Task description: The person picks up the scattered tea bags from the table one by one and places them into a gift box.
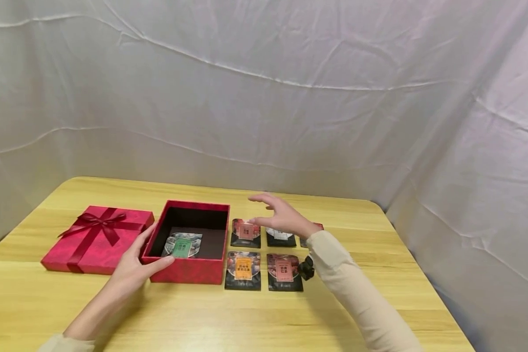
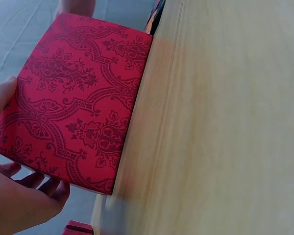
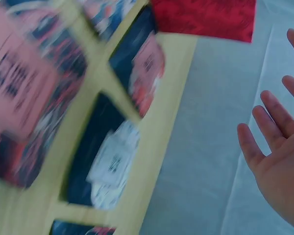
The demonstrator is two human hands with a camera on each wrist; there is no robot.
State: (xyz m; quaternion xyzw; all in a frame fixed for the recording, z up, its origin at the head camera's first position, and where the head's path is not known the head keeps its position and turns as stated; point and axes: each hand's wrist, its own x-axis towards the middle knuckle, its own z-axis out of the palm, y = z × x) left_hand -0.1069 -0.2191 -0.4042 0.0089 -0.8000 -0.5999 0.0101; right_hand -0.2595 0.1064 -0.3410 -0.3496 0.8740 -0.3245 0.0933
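The open red box (image 1: 189,271) is gripped at its near left corner by the left hand (image 1: 132,264), with the thumb laid over the front wall and the fingers curled round the side. By the right hand (image 1: 286,217) nothing is held: its fingers are spread wide and are poised above the upper row of pouches.

Inside the box a green-labelled pouch (image 1: 182,245) is seen lying flat on the dark bottom, toward the near wall. On the worktop (image 1: 229,318), to the right of the box, five more pouches are laid out in two rows. In the far row are placed a pink-labelled pouch (image 1: 245,235), a white-labelled pouch (image 1: 282,239) and another pouch (image 1: 319,227), mostly hidden by the right wrist. In the near row are placed an orange-labelled pouch (image 1: 243,271) and a red-labelled pouch (image 1: 284,274). The lid (image 1: 103,252), tied with a bow (image 1: 100,222), is set down left of the box.

The step in hand is judged to be the shifting of pouches between worktop and box, most likely packing, though the direction cannot be settled from this moment. If packing is meant, the right hand would need to be lowered, a flat pouch pinched by its edge, and the box kept steady.
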